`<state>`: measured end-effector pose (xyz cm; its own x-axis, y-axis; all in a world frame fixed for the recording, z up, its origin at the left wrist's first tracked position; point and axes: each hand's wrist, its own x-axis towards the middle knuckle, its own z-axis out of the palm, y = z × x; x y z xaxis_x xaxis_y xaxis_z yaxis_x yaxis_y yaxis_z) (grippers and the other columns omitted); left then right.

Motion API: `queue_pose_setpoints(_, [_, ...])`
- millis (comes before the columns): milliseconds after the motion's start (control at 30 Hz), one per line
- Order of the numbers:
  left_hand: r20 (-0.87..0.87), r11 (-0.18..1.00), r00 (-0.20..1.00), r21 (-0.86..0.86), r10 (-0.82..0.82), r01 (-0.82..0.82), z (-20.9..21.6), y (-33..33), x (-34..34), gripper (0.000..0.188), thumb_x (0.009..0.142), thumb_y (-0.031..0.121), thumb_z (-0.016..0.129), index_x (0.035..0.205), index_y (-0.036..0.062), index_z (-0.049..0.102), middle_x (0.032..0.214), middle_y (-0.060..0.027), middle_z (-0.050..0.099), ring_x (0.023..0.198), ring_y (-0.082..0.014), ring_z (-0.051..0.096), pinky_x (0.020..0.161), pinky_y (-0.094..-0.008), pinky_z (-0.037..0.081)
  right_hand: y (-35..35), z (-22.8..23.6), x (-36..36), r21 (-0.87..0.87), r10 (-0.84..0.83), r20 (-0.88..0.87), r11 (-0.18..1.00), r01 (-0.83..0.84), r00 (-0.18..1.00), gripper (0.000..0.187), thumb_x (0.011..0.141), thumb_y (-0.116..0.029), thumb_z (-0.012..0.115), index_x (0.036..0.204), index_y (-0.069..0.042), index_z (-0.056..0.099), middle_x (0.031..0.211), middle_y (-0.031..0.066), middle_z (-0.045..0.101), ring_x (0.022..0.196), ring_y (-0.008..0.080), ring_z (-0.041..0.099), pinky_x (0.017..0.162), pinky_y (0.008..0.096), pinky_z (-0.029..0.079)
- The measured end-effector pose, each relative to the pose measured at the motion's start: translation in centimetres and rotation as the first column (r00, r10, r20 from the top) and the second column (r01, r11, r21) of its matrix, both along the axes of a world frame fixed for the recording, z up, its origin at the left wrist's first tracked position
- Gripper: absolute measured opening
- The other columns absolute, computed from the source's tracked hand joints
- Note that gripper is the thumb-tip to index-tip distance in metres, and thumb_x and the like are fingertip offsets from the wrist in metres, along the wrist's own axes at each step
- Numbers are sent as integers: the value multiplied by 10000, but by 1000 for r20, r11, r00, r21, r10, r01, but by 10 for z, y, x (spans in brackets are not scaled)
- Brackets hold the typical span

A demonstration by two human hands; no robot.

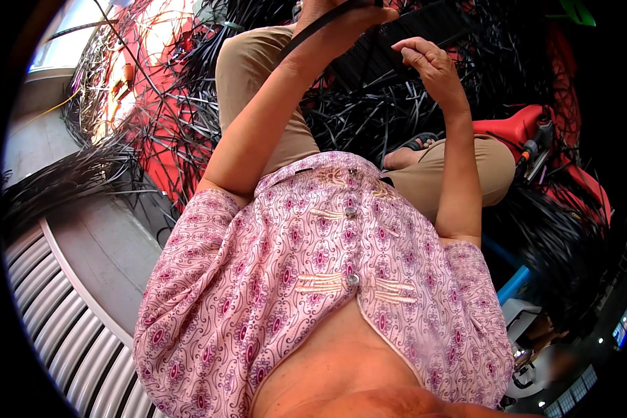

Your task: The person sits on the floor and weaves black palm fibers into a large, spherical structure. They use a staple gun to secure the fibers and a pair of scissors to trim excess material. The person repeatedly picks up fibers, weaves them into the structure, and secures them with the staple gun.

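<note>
Our left hand [341, 21] sits at the very top of the view, closed in a fist around one black strap [313, 28] that runs down and to the left from the grip. Much of the hand is cut off by the picture's edge, so we cannot count its fingers. Our right hand [432, 66] is just beside it, half open, with the fingers curled and the thumb and fingertips pinched toward a black woven panel [425, 31] that lies between the two hands. Whether the right hand actually grips the panel or only touches it, we cannot tell.

Both forearms rise from the lower middle. The left is raised steeply with the elbow bent, and the right stands nearly upright.

Below the hands we count two knees in tan trousers [258, 70] and one foot in a dark sandal [411, 150]. A pink patterned shirt [313, 279] fills the lower half of the view.

Around the legs lies a tangle of loose black strips [369, 111], too many to count, on a red sheet [153, 125]. One red tool [522, 136] rests beside the right knee. A ribbed metal surface [56, 306] curves at lower left.
</note>
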<state>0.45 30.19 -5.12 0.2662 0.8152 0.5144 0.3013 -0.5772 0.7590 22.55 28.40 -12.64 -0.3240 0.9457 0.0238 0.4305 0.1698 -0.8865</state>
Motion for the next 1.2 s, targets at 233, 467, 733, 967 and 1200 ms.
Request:
queue_pose_setpoints(233, [12,989,989,-24,-149,149,-16,-32,22,146,753,91,810,846,11,729,825,-62,700,759,-151,683,699,-255,527,16,-20,-1,10,49,-284,999,-49,958,263,919,-135,543,1126,-31,667,1017,78,658,934,156,625,860,298,486])
queue_pose_setpoints(467, [69,955,968,-164,-240,248,-4,-13,34,117,819,92,695,856,-19,695,852,-107,646,756,-174,618,632,-298,473,31,-33,-8,187,137,-295,979,-84,945,327,875,-125,571,1176,-14,633,1182,112,659,1099,182,610,957,292,459])
queue_pose_setpoints(733, [55,986,990,-99,-131,136,5,-11,28,124,811,83,708,873,-24,718,847,-110,673,761,-174,655,679,-287,518,24,-23,-14,51,101,-276,995,-90,956,185,907,-90,503,972,0,651,1069,109,681,996,242,634,900,311,472])
queue_pose_setpoints(967, [154,955,987,-282,-55,97,9,-9,31,110,813,73,720,849,-31,718,825,-84,678,674,-118,630,571,-240,483,31,-34,-15,343,144,-130,935,-92,981,213,912,-149,521,972,2,659,1040,135,676,958,283,639,893,347,482])
queue_pose_setpoints(1200, [400,829,915,-492,-58,267,-14,-8,33,157,941,136,649,854,10,686,780,-38,672,650,-93,610,555,-225,462,20,-10,-26,442,-112,214,897,6,970,121,845,-89,596,934,-41,662,876,103,688,805,302,669,727,371,544])
